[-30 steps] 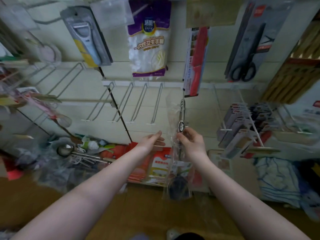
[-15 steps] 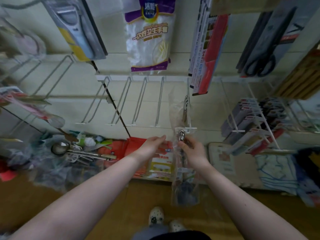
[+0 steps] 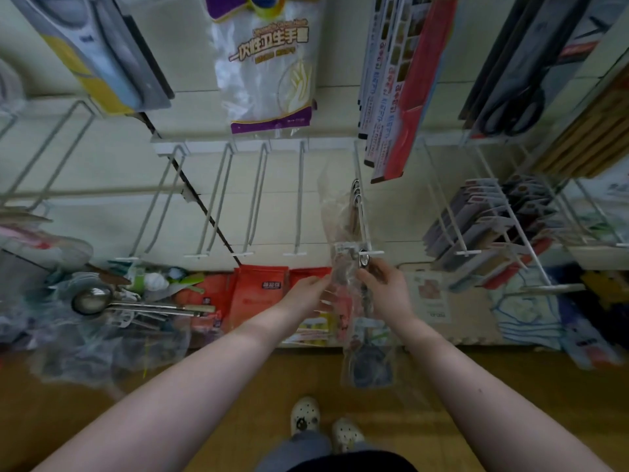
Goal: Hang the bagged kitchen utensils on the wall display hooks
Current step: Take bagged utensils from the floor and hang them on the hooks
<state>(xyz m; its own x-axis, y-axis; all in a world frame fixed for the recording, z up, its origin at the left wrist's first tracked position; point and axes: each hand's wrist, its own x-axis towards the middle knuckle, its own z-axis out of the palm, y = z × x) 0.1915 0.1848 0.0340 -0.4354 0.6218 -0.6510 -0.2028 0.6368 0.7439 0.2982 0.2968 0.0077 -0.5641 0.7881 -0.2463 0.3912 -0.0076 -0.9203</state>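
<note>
Utensil bag (image 3: 369, 362) hangs down from right hand (image 3: 384, 291), top ring at tip of wall hook (image 3: 374, 253). Right grip pinches handle top. Left hand (image 3: 306, 294) touches bag side; cannot tell if pinching. Plastic thin, slippery. Metal inside hard, looks bit heavy. Best hold handle, not loose plastic.

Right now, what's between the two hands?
In the head view, the bagged utensil hangs between them: the right hand pinches its handle, the left hand touches its plastic.

A shop: white wall hooks (image 3: 299, 199) hold packaged gloves (image 3: 269, 63), scissors (image 3: 510, 107), a peeler (image 3: 102, 52), and identical grey packs (image 3: 476, 216) on 1 hook.
</note>
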